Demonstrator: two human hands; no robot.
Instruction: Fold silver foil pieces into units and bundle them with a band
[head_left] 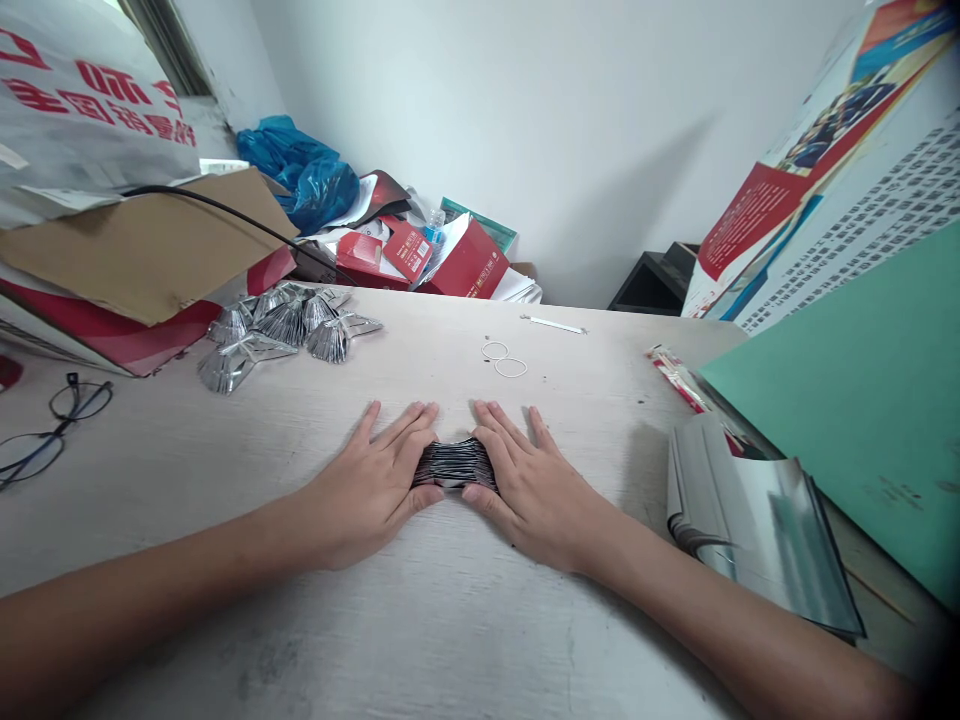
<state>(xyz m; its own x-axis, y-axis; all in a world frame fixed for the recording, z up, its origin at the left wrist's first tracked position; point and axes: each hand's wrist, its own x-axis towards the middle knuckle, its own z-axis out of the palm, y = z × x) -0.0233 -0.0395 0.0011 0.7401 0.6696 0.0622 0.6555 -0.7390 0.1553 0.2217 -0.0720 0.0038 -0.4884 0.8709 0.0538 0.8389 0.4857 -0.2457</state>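
A small block of silvery foil paper, pleated into tight accordion folds point(455, 464), lies on the table between my hands. My left hand point(375, 478) grips its left end, thumb at the near edge and index finger at the far edge. At the right end my right hand point(536, 490) pinches it the same way. The other fingers of both hands stretch forward over the tabletop. Two thin white rubber bands point(511, 375) lie just beyond the hands. Several fanned foil pieces point(234, 362) are heaped at the back left.
To the right, a stack of silver foil sheets point(765, 530) lies beside a leaning green board point(855, 400). A white strip point(556, 325) is near the table's far edge. Glasses point(56, 437) lie at left, below a cardboard piece point(150, 245). Beyond the table are a blue bag point(296, 170) and red boxes point(469, 262).
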